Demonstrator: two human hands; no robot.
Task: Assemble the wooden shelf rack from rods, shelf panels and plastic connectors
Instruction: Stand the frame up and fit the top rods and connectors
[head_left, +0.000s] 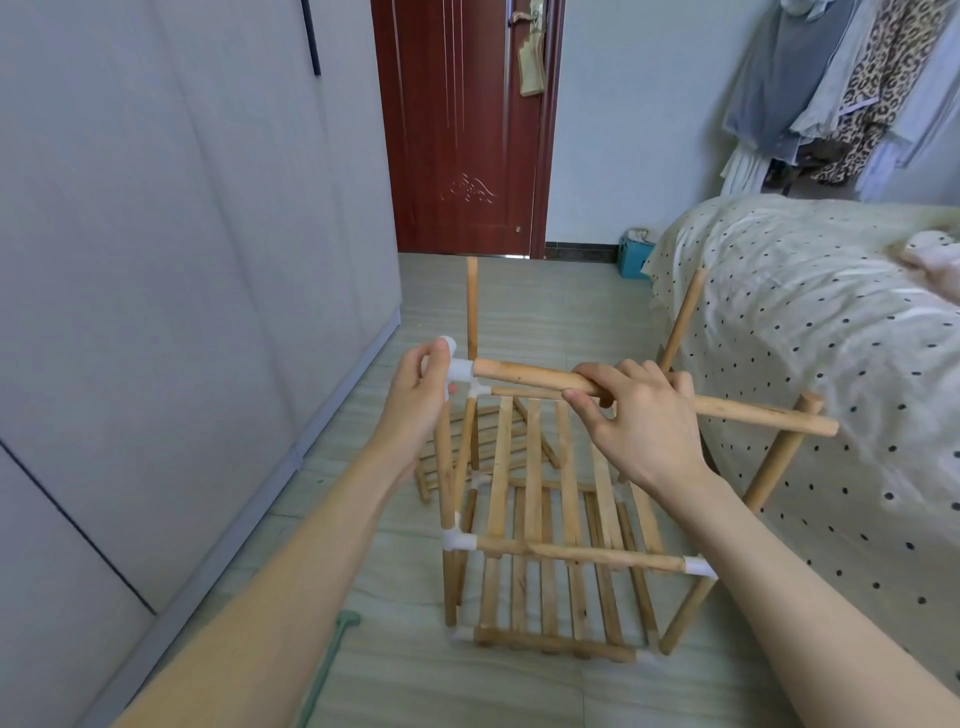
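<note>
Shelf rack (561, 525) half-built on floor beside bed (810, 332).
Left hand (421, 400) grips white corner connector (460, 368) atop front-left post; right hand (639, 415) curled round horizontal rod (524, 375) seated in it.

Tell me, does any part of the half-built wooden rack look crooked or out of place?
Yes. The far right upright wooden rod leans outward toward the dotted bed cover, while the far left upright rod stands straight.

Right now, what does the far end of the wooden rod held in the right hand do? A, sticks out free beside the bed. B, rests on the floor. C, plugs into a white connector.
A: the round wooden rod, gripped by the right hand, ends bare beside the polka-dot bed; only its near end enters the white plastic connector at the left hand.
</note>
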